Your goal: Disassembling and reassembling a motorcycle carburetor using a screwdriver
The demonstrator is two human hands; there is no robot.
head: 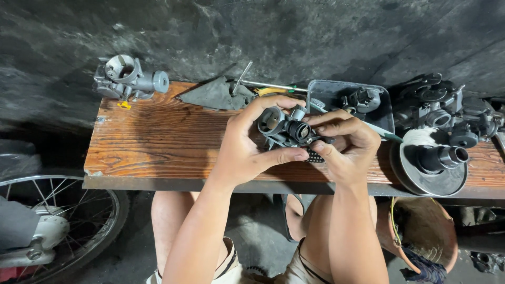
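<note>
**2 hands gripping a carburetor over a wooden bench**

The person is holding a dark metal carburetor (286, 129) above the far edge of a wooden bench (158, 142), with both hands wrapped around it. The left hand (247, 142) is closing on the part from the left: its fingers are curling over the top beside the round open throat, and its thumb is pressing along the underside. The right hand (344, 144) is clasping it from the right, fingers bending over the top and the thumb lying against a small black ribbed piece (314, 156) at the bottom. Whether that piece is part of the carburetor cannot be told.

On the bench, a 2nd, grey carburetor (129, 79) is sitting at the far left corner, well apart from the hands. A dark folded rag (215, 95) and a thin metal tool (241, 78) are lying just behind the left hand. A grey plastic tray (321, 89) is standing behind the right hand with small parts in it. Further right, a round pulley disc (421, 176) and a cluster of dark engine parts (447, 108) are resting. A spoked wheel (63, 221) is showing below the bench at the left.
</note>
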